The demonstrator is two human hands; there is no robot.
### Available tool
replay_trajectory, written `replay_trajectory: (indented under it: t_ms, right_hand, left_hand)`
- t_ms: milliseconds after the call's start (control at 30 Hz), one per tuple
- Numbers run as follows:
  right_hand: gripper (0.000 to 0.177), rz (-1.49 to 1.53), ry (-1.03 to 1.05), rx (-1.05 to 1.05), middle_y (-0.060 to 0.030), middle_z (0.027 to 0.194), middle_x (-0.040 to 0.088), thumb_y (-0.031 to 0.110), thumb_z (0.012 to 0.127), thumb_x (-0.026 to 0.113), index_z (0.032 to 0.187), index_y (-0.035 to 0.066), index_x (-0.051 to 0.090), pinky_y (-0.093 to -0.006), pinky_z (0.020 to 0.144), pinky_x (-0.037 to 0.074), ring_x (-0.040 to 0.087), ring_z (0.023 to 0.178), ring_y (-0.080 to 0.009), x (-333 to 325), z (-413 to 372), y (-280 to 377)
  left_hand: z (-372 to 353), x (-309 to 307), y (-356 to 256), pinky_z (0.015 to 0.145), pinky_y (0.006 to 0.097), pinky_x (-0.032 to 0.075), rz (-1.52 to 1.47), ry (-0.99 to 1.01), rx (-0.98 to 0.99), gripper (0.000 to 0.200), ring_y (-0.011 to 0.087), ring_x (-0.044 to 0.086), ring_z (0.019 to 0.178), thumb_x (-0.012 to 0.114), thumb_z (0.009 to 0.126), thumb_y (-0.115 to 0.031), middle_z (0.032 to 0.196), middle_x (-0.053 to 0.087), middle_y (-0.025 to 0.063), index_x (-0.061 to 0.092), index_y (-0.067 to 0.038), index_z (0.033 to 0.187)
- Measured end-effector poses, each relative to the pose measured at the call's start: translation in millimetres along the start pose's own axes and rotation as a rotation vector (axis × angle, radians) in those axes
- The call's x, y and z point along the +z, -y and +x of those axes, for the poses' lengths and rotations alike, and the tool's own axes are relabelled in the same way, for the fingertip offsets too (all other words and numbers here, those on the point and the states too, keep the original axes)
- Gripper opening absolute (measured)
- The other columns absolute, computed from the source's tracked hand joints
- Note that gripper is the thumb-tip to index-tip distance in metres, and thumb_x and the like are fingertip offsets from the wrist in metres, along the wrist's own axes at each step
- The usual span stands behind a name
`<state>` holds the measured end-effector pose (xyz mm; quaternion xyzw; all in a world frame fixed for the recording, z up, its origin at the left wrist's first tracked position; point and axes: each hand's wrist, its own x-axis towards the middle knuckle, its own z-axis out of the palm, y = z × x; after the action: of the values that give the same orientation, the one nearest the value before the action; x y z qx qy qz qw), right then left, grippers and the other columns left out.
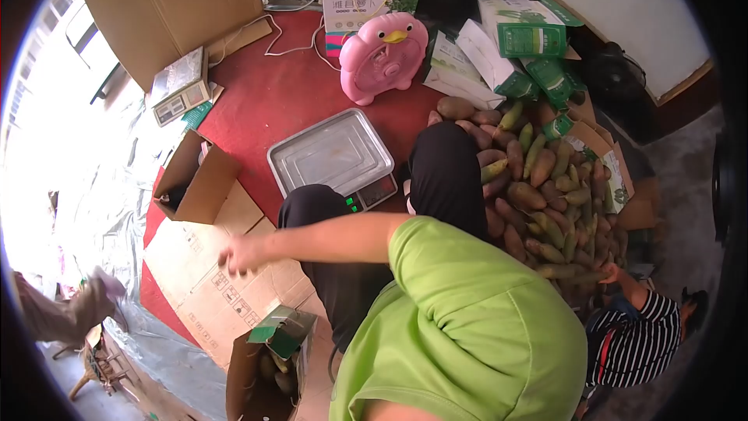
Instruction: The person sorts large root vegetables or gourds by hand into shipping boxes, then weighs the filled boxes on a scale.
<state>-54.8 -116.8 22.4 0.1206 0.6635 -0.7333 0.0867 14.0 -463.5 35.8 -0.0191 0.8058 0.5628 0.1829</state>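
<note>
My right hand (243,256) reaches across my left thigh, above a flattened cardboard sheet (191,284). Its fingers are slightly bent and a little apart, somewhat blurred, with nothing visible in them. Below the hand stands an open cardboard box (243,370) with green flaps, holding several radishes (282,374). Only a bit of bare arm at the lower sleeve shows on my left side; my left hand is outside the picture. In front of my knees sits a metal-topped weighing scale (331,152) with a lit display and a bare plate.
A large radish pile (549,203) lies to my right. Beyond the scale stand a pink penguin-shaped fan (383,58) and a printed carton (370,0). Another open box (199,179) is at left. A co-worker in a striped top (635,339) reaches to the pile; another person's sleeve (58,312) shows at left.
</note>
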Motion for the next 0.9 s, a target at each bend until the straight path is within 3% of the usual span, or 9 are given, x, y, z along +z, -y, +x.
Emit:
replay_trajectory:
  t_ms: [67, 167, 200, 400, 567, 600, 700, 733, 900]
  right_hand:
    - [0.036, 0.070, -0.137, -0.138, -0.0082, 0.088, 0.065, 0.005, 0.076, 0.052, 0.112, 0.002, 0.058, -0.0270, 0.055, 0.048, 0.060, 0.069, -0.0133, -53, -22, 28]
    - [0.027, 0.122, -0.399, -0.213, -0.0066, 0.088, 0.065, 0.006, 0.081, 0.051, 0.107, 0.003, 0.058, -0.0254, 0.057, 0.048, 0.059, 0.071, -0.0108, -133, -58, 47]
    - [0.026, 0.114, -0.476, -0.216, -0.0061, 0.088, 0.065, 0.007, 0.082, 0.051, 0.107, 0.003, 0.057, -0.0251, 0.057, 0.048, 0.059, 0.071, -0.0106, -158, -74, 47]
    - [0.024, 0.187, -0.873, -0.181, -0.0051, 0.090, 0.065, 0.011, 0.084, 0.053, 0.106, 0.003, 0.057, -0.0252, 0.058, 0.048, 0.060, 0.072, -0.0113, -284, -182, 7]
    - [0.022, 0.342, -1.161, -0.079, -0.0036, 0.089, 0.064, 0.013, 0.083, 0.053, 0.104, 0.007, 0.057, -0.0258, 0.058, 0.046, 0.060, 0.070, -0.0117, -349, -290, -47]
    - [0.022, 0.379, -1.222, -0.079, -0.0033, 0.087, 0.064, 0.013, 0.083, 0.054, 0.104, 0.008, 0.057, -0.0262, 0.057, 0.046, 0.060, 0.069, -0.0119, -360, -310, -62]
    - [0.023, 0.503, -1.425, -0.032, -0.0030, 0.085, 0.064, 0.011, 0.081, 0.055, 0.104, 0.010, 0.056, -0.0290, 0.056, 0.046, 0.059, 0.068, -0.0131, -391, -369, -104]
    - [0.024, 0.509, -1.496, -0.012, -0.0029, 0.084, 0.064, 0.011, 0.080, 0.055, 0.104, 0.010, 0.056, -0.0310, 0.057, 0.046, 0.059, 0.067, -0.0138, -400, -388, -117]
    - [0.017, 0.562, -1.833, -0.002, -0.0046, 0.078, 0.062, 0.019, 0.083, 0.051, 0.095, 0.011, 0.060, -0.0340, 0.052, 0.044, 0.057, 0.061, -0.0164, -429, -471, -164]
  left_hand:
    - [47, -55, 5, 0.083, 0.0366, 0.045, 0.049, -0.028, 0.063, 0.054, 0.0220, 0.058, 0.095, 0.036, 0.092, -0.048, 0.103, 0.062, 0.0127, 0.056, -0.003, 0.114]
    - [182, -184, 13, 0.083, 0.0363, 0.045, 0.124, -0.044, 0.172, 0.054, 0.0219, 0.059, 0.095, 0.036, 0.092, -0.047, 0.103, 0.063, 0.0132, 0.055, -0.002, 0.115]
    - [207, -192, 12, 0.083, 0.0362, 0.045, 0.146, -0.037, 0.211, 0.054, 0.0218, 0.059, 0.095, 0.036, 0.092, -0.047, 0.103, 0.063, 0.0133, 0.055, -0.002, 0.115]
    - [249, -98, -45, 0.083, 0.0356, 0.044, 0.245, -0.003, 0.458, 0.054, 0.0215, 0.059, 0.094, 0.036, 0.093, -0.046, 0.103, 0.063, 0.0143, 0.055, -0.001, 0.115]
    - [219, 23, -111, 0.083, 0.0351, 0.044, 0.318, -0.019, 0.656, 0.054, 0.0213, 0.060, 0.094, 0.036, 0.093, -0.045, 0.103, 0.064, 0.0151, 0.055, 0.001, 0.116]
    - [217, 60, -124, 0.088, 0.0367, 0.041, 0.212, 0.127, 0.710, 0.046, 0.0222, 0.059, 0.096, 0.038, 0.096, -0.037, 0.103, 0.063, 0.0151, 0.055, 0.001, 0.117]
    - [138, 196, -199, 0.084, 0.0328, 0.046, 0.335, 0.267, 0.707, 0.036, 0.0198, 0.058, 0.095, 0.040, 0.096, -0.028, 0.101, 0.063, 0.0120, 0.059, -0.001, 0.110]
    - [124, 232, -209, 0.085, 0.0305, 0.045, 0.221, 0.338, 0.709, 0.027, 0.0183, 0.059, 0.092, 0.041, 0.096, -0.012, 0.097, 0.064, 0.0125, 0.061, 0.004, 0.107]
    - [67, 366, -232, 0.081, 0.0258, 0.044, 0.343, 0.825, 0.871, 0.022, 0.0151, 0.058, 0.089, 0.048, 0.092, -0.008, 0.094, 0.063, 0.0097, 0.060, 0.004, 0.106]
